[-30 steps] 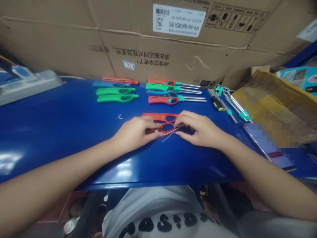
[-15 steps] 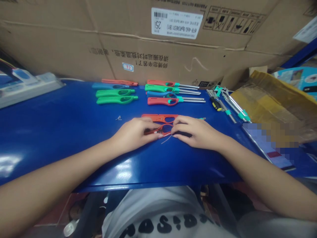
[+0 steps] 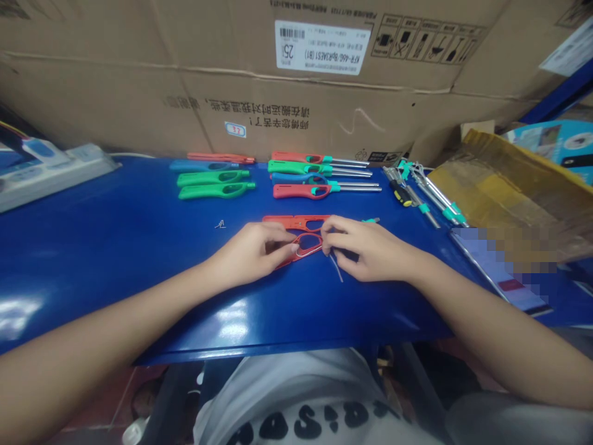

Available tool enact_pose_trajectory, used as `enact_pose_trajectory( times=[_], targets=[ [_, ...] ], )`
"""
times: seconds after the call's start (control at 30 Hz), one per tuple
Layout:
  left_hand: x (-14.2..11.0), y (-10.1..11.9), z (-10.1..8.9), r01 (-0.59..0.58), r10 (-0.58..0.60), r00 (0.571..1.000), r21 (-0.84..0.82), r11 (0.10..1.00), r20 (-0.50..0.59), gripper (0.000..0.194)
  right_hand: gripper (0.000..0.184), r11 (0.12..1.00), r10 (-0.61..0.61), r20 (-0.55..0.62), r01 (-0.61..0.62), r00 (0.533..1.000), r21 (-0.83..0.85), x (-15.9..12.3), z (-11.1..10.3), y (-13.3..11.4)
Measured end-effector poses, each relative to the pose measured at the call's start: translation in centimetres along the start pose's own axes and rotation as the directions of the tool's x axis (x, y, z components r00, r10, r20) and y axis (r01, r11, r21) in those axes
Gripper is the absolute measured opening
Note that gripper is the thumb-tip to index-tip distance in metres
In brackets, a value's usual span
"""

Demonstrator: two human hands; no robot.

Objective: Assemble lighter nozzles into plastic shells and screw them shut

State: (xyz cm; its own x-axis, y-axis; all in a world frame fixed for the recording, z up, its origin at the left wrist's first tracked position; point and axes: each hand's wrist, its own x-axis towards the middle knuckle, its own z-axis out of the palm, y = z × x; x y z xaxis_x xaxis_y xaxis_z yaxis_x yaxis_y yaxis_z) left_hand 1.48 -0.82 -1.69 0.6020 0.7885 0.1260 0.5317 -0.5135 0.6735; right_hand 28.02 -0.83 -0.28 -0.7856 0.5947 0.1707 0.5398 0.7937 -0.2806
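Observation:
My left hand (image 3: 262, 250) grips the left part of an open red lighter shell half (image 3: 309, 242) between thumb and fingers, low over the blue table. At its right end, the fingers of my right hand (image 3: 364, 250) are closed on a thin pale wire (image 3: 337, 269), whose loose end hangs below them. The wire also runs along the lower edge of the trigger opening. Just behind lies another red lighter shell half (image 3: 291, 222), partly covered by my right hand. A teal-ended piece (image 3: 370, 220) pokes out beyond that hand. Small screws (image 3: 220, 224) rest left of my hands.
Green lighter shells (image 3: 215, 190) lie at the back left. Lighters with metal tubes (image 3: 301, 191) are lined up beside them. Loose metal tubes (image 3: 440, 198) and a yellow-black screwdriver (image 3: 402, 194) lie right. A power strip (image 3: 69, 170) stands left; a cardboard box (image 3: 139, 80) walls the back.
The wire's loose end has swung from pointing down-left to down-right. My right fingers have shifted slightly, while my left hand keeps its hold on the shell. The view has tilted slightly.

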Motion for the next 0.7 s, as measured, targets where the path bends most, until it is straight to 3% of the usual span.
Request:
enact_pose_trajectory(
  times=[0.3,0.43,0.7],
  targets=[
    [0.07,0.27,0.03,-0.027,0.027,1.0,0.01,1.0,-0.002,0.025,0.006,0.999,0.021,-0.051,-0.023,0.998,-0.044,0.0,0.03,-0.47],
    [0.02,0.31,0.29,-0.049,0.049,0.998,0.015,0.999,-0.031,0.024,0.017,0.995,0.05,-0.06,-0.055,0.997,-0.08,0.37,0.25,-0.48],
    [-0.1,0.39,0.54,-0.045,0.046,0.998,0.019,0.999,-0.032,0.022,0.01,0.991,0.103,-0.101,-0.111,0.989,-0.074,0.51,0.55,-0.17]
  ],
)
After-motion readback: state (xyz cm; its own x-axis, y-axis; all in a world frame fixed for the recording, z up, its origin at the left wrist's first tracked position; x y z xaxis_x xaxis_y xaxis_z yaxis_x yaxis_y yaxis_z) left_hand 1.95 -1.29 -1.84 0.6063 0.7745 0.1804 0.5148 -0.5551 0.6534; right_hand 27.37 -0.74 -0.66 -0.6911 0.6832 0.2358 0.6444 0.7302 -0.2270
